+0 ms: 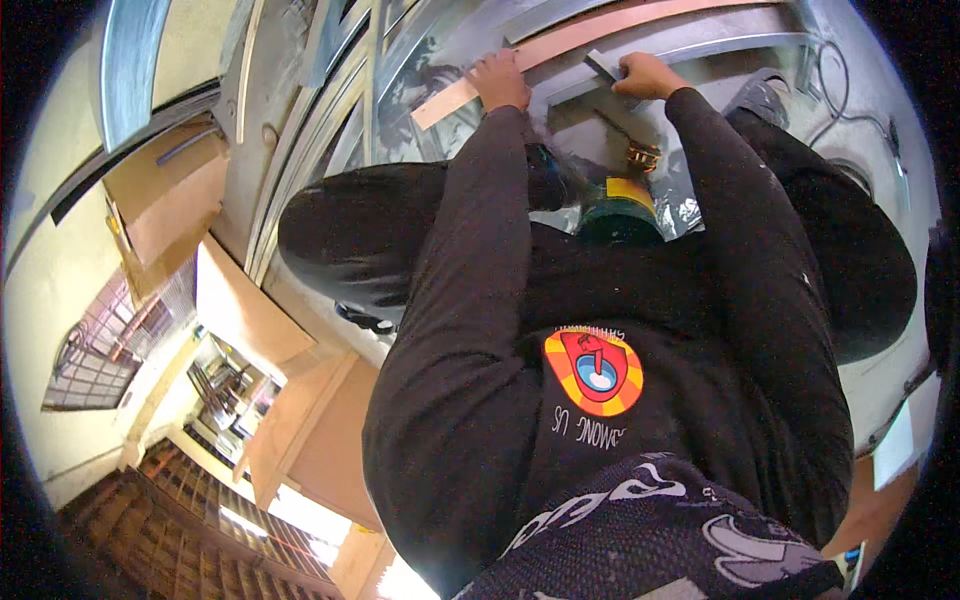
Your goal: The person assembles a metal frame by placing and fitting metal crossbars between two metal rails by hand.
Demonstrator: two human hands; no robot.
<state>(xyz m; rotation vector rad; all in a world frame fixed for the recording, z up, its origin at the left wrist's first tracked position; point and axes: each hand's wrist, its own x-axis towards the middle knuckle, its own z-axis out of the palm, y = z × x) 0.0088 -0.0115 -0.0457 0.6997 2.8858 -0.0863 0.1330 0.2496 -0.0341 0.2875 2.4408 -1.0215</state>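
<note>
A long, light wooden strip [447, 104] runs from the left toward the upper right, over the floor in front of my crossed legs. My left hand [498, 82] is closed over it near its left end, fingers across its top. My right hand [648, 77] grips a short grey flat piece [601, 66], whose free end points up and left toward the strip; its exact kind is unclear. Beside the strip lies a long grey metal bar [700, 47]. Nearer my lap are a small orange-and-black object [643, 156], perhaps a tape measure, and a round green-and-yellow thing [628, 190], partly hidden.
Several long metal profiles [335, 110] lie to the left, beside my knee. A dark cable [835, 110] loops on the floor at the right. Brown board panels [170, 180] and a barred window [125, 340] are farther left.
</note>
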